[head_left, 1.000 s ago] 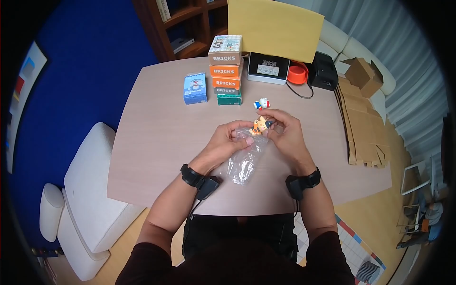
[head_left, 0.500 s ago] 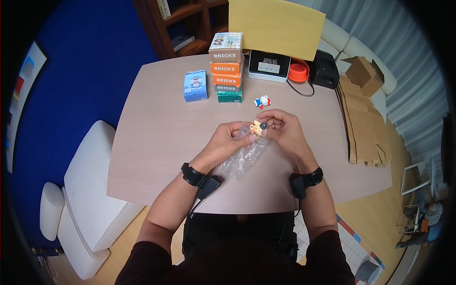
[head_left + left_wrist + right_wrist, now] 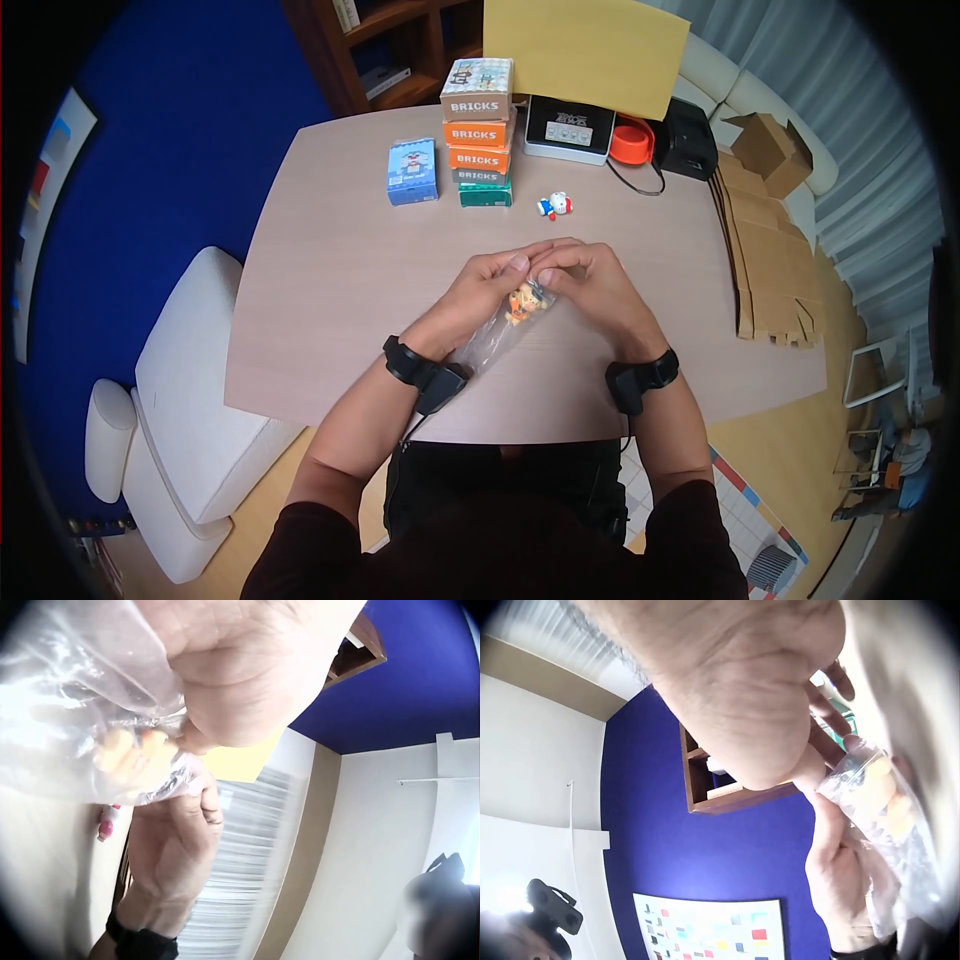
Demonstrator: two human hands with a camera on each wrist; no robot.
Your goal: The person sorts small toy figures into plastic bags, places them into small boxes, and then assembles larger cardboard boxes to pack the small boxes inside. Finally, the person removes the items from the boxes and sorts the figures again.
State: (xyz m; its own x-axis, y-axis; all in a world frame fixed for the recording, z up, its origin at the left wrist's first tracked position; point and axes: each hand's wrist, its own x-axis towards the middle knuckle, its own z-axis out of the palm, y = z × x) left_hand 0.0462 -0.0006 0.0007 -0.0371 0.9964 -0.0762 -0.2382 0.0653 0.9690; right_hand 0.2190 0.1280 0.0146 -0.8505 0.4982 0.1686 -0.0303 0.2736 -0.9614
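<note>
A small yellow and orange figure (image 3: 523, 303) lies inside a clear plastic bag (image 3: 490, 342), below the fingertips of both hands. My left hand (image 3: 474, 298) pinches the bag's top edge between thumb and fingers. On the other side, my right hand (image 3: 598, 290) pinches the same edge, its thumb close to the left one. In the left wrist view the bag (image 3: 67, 697) hangs beside the palm with the blurred figure (image 3: 135, 759) in it. The right wrist view shows the figure (image 3: 885, 796) through the plastic.
A white, blue and red figure (image 3: 555, 206) lies beyond the hands. Behind stand a stack of brick boxes (image 3: 478, 135), a blue box (image 3: 412, 172), a black and white device (image 3: 568, 128) and a red round object (image 3: 631, 143). Flattened cardboard (image 3: 768, 255) lies along the right.
The figure has gone from between the fingers down into the bag. Both hands have come together at the bag's top edge, and the right fingers no longer touch the figure.
</note>
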